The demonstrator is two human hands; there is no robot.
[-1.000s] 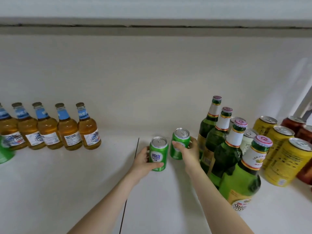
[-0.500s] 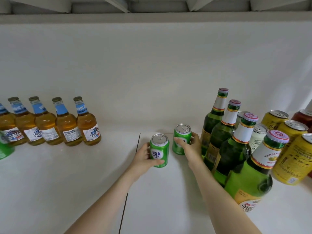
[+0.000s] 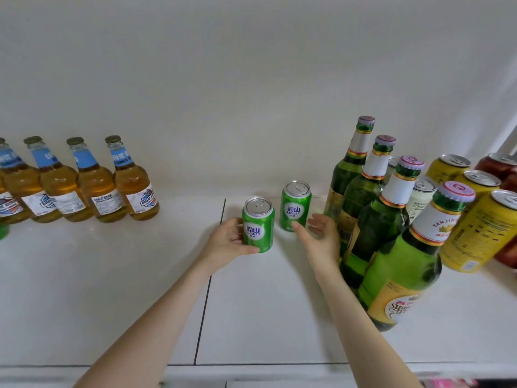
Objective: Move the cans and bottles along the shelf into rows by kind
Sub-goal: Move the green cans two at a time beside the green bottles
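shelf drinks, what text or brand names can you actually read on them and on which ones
"LAOSHAN": near green can, in the left hand.
"LAOSHAN": far green can, beside the open right hand.
"YANJIN", cut off: neck label of the nearest green bottle.
Amber bottles: blue neck labels and body labels too blurred to read.
Yellow cans, pale can: print too small.

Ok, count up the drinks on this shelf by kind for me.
Amber bottles: 4, maybe another cut off at the edge
Green bottles: 4
Green cans: 2
Yellow cans: 3
Pale cans: 2
Red cans: at least 2
Total: at least 17
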